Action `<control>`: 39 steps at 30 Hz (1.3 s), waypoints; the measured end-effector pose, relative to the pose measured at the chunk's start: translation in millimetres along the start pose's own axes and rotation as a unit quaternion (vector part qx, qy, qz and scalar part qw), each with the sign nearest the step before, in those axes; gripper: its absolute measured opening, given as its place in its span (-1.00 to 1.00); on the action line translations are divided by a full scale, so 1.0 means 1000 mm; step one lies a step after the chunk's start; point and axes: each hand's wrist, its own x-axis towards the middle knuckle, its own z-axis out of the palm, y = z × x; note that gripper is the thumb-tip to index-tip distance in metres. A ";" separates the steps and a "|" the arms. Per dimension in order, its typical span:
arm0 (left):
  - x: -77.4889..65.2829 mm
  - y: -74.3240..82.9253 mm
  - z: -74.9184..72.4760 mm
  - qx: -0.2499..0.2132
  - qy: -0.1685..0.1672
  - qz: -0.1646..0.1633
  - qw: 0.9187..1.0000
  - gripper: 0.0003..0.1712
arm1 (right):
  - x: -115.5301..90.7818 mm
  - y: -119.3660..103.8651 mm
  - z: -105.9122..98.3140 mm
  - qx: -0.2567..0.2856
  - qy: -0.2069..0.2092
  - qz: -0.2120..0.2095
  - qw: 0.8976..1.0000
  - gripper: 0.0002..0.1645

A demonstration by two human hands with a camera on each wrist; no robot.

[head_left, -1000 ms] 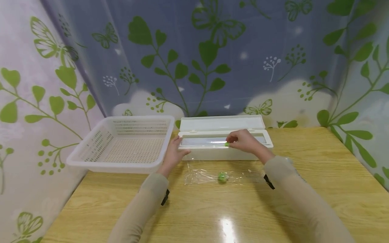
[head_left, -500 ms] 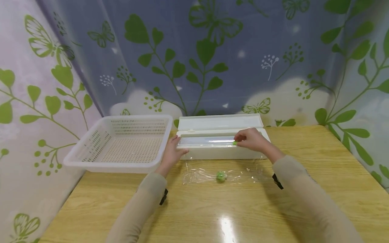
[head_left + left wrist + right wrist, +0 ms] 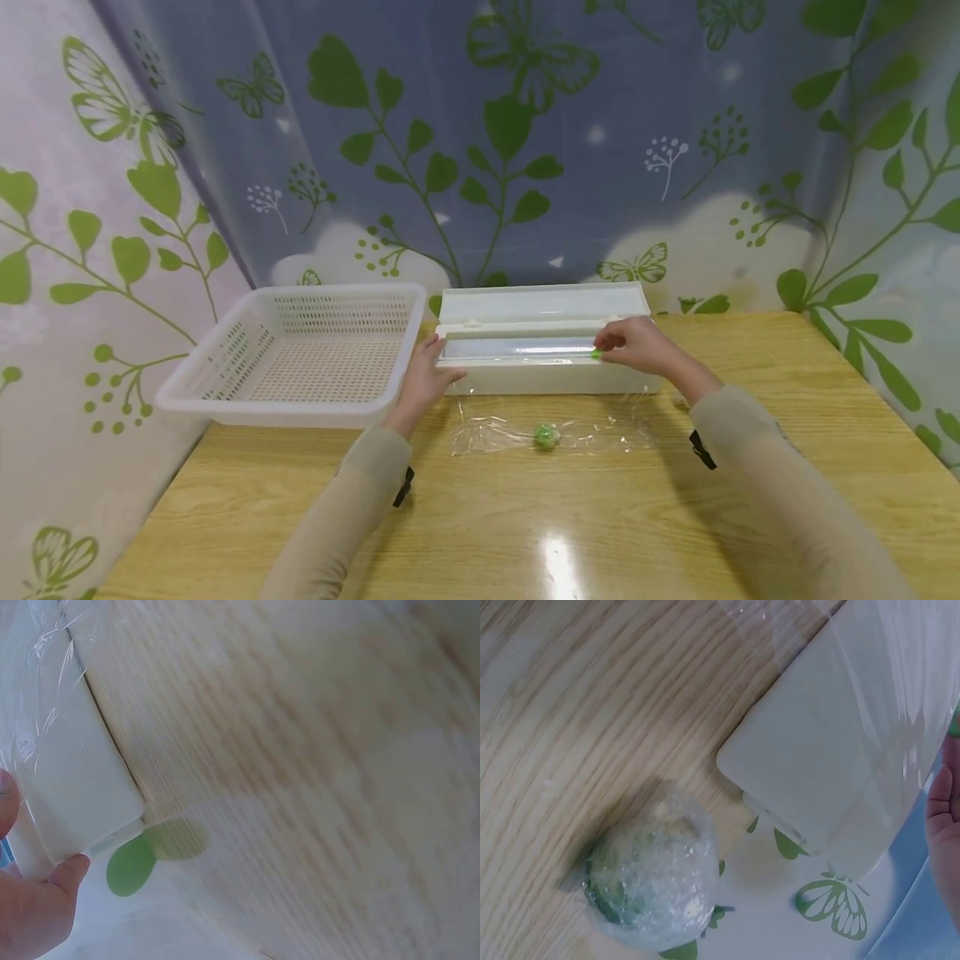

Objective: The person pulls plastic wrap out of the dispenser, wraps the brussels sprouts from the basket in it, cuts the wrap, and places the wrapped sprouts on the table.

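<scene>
A white cling film dispenser (image 3: 547, 382) lies on the table with its lid (image 3: 543, 304) raised and a roll of film inside. My left hand (image 3: 426, 375) grips its left end, thumb on the front wall and fingers over the top edge; the left wrist view shows that hand (image 3: 37, 900) at the box corner. With my right hand (image 3: 637, 344) I pinch a small green slide cutter (image 3: 596, 354) on the front rim, near the right end. Clear film (image 3: 495, 435) hangs from the box onto the table, and a small green-and-white round vegetable (image 3: 546, 437) lies on it.
A white plastic basket (image 3: 292, 408) stands to the left, near my left hand. A film-wrapped green-and-white ball (image 3: 652, 877) sits on the table by the box's right end, mostly hidden by my right arm in the head view. A patterned curtain (image 3: 420, 167) hangs behind.
My right hand has slid the green cutter rightward along the dispenser's front rim, from right of the middle to near the right end. My left hand keeps its grip on the left end.
</scene>
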 end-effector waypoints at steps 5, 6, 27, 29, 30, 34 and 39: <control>0.001 -0.002 0.000 0.000 -0.004 -0.003 1.000 -0.23 | -0.003 0.004 -0.003 0.004 -0.011 0.012 1.000 -0.81; 0.000 -0.003 0.000 -0.003 -0.004 0.000 1.000 -0.24 | -0.003 0.004 -0.003 0.003 -0.012 0.011 1.000 -0.80; 0.001 -0.003 -0.002 0.010 -0.007 -0.005 1.000 -0.22 | -0.011 0.006 -0.016 -0.015 -0.029 0.001 0.999 -0.80; 0.001 -0.003 -0.002 0.012 -0.007 -0.010 1.000 -0.21 | -0.014 0.008 -0.020 -0.018 -0.029 0.011 0.999 -0.80; 0.001 -0.003 -0.002 0.012 -0.007 -0.010 1.000 -0.21 | -0.015 0.009 -0.022 -0.021 -0.028 0.016 0.999 -0.80; 0.002 -0.004 -0.002 0.016 -0.011 -0.011 1.000 -0.20 | -0.022 0.011 -0.029 -0.034 -0.029 0.029 0.999 -0.79; 0.002 -0.002 0.000 0.012 -0.013 -0.007 1.000 -0.21 | -0.029 0.016 -0.033 -0.044 -0.023 0.030 0.998 -0.79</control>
